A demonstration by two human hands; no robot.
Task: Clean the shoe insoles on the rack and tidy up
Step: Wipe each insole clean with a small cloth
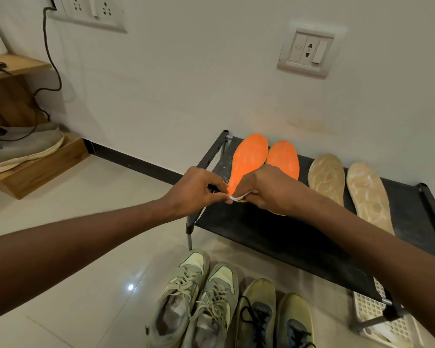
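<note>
Two orange insoles lie on the black shoe rack [286, 237] at its left end. My left hand [194, 189] pinches the heel end of the left orange insole [248, 158]. My right hand [266, 187] holds a small white wipe [237, 197] against that same heel end. The right orange insole [284, 159] is partly hidden behind my right hand. Two beige insoles, one [327, 175] nearer the middle and one [369, 194] at the right, lie further along the rack top.
Two pairs of worn sneakers, a grey-laced pair [196, 302] and a yellow-green pair [274, 317], stand on the tiled floor before the rack. A white plastic basket [377, 315] sits under the rack's right end. A wooden step [43, 167] with a grey shoe [23, 146] is at left.
</note>
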